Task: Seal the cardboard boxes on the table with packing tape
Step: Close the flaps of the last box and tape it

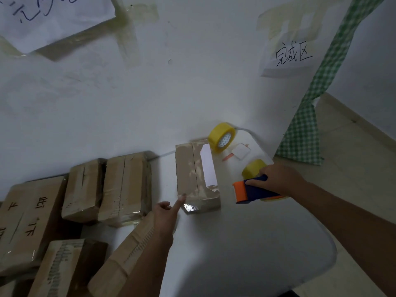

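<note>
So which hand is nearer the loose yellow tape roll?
Right. The right hand grips the dispenser just below the roll; the left hand is farther, touching the box's near corner.

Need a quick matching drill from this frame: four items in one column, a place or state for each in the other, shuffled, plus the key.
Column 1
1. tape dispenser
2. loose tape roll
3. small box
4. left hand

Column 2
A. forefinger stretched out to the small box's near corner
B. stands on edge at the far end of the small box
C. gripped by the right hand
D. alone on the table between both hands, white label on top

Pairs: 1-C, 2-B, 3-D, 4-A
</note>
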Demonstrator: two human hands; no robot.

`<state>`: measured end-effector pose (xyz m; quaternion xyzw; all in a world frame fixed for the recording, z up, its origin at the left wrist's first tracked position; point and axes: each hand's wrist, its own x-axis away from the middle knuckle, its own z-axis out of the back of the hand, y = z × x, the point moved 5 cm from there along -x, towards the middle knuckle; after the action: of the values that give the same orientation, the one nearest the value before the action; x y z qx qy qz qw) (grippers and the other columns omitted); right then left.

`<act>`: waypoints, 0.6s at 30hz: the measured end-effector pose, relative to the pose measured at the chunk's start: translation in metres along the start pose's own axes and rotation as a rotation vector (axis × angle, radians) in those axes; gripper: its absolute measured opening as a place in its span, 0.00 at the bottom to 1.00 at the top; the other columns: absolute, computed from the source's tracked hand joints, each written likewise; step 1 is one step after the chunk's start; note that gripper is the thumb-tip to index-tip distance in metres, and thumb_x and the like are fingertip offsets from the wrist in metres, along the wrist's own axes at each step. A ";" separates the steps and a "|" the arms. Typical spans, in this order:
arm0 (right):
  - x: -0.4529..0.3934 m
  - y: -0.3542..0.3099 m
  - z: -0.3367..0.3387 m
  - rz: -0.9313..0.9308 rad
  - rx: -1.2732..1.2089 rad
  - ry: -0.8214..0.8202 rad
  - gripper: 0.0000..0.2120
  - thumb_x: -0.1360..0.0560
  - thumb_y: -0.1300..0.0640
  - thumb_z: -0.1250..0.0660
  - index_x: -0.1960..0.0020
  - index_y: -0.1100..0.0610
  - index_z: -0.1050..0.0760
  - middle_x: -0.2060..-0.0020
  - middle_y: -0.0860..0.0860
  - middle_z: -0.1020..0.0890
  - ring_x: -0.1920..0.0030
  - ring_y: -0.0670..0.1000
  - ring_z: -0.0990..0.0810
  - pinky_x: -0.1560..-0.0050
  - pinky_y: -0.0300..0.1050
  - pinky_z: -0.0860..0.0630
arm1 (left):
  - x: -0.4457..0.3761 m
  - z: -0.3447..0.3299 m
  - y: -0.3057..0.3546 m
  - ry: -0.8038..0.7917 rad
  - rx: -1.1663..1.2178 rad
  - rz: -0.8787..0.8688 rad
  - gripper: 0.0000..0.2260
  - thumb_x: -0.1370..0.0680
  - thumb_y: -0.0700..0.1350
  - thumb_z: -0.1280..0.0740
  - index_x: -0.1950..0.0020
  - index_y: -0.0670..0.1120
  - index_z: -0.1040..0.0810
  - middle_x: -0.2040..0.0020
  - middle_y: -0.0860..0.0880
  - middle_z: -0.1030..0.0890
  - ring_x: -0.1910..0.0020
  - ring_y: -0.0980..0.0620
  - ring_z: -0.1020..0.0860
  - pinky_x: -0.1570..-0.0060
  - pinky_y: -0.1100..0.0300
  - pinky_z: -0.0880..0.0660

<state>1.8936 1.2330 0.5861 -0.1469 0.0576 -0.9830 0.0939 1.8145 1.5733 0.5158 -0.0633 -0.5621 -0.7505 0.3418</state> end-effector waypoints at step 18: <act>0.028 -0.034 -0.048 -0.178 -0.139 0.010 0.30 0.29 0.26 0.46 0.65 0.53 0.33 0.69 0.49 0.28 0.70 0.46 0.30 0.68 0.42 0.33 | -0.065 0.032 0.027 -0.179 -0.293 -0.119 0.24 0.29 0.55 0.23 0.44 0.43 0.29 0.50 0.47 0.24 0.51 0.47 0.24 0.59 0.61 0.28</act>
<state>1.8468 1.2648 0.5534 -0.1527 0.1127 -0.9818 -0.0045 1.8700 1.6266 0.5180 -0.1458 -0.4777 -0.8346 0.2325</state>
